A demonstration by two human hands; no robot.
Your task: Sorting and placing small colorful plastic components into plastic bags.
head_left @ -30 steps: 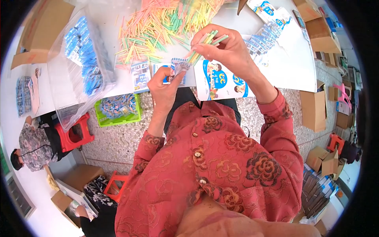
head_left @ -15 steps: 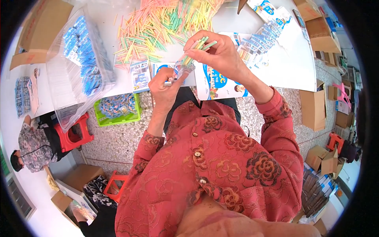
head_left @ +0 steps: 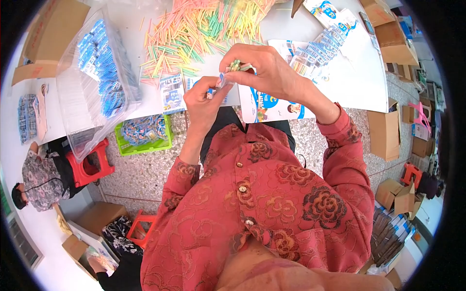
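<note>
My left hand (head_left: 203, 97) pinches a small clear packet with blue print (head_left: 222, 80) above the table's front edge. Close against it, my right hand (head_left: 267, 70) grips a bundle of thin pastel sticks (head_left: 236, 65), their ends showing between thumb and fingers. The bundle's lower end meets the packet's mouth; how far in it sits is hidden by my fingers. Beyond both hands lies a loose pile of pink, yellow and green sticks (head_left: 189, 36). Beneath my right wrist is a large white and blue printed bag (head_left: 250, 104).
A clear plastic bin (head_left: 68, 104) of blue-striped packets stands at left. Filled packets (head_left: 315, 53) overlap in a row at right. A small printed packet (head_left: 172, 94) lies left of my hands. Below the table edge sits a green basket (head_left: 145, 149). Another person (head_left: 43, 177) is at far left.
My right hand has moved slightly down, its fingers closing farther over the sticks. Less of the bundle now shows above the fingers. My left hand has stayed nearly in place.
</note>
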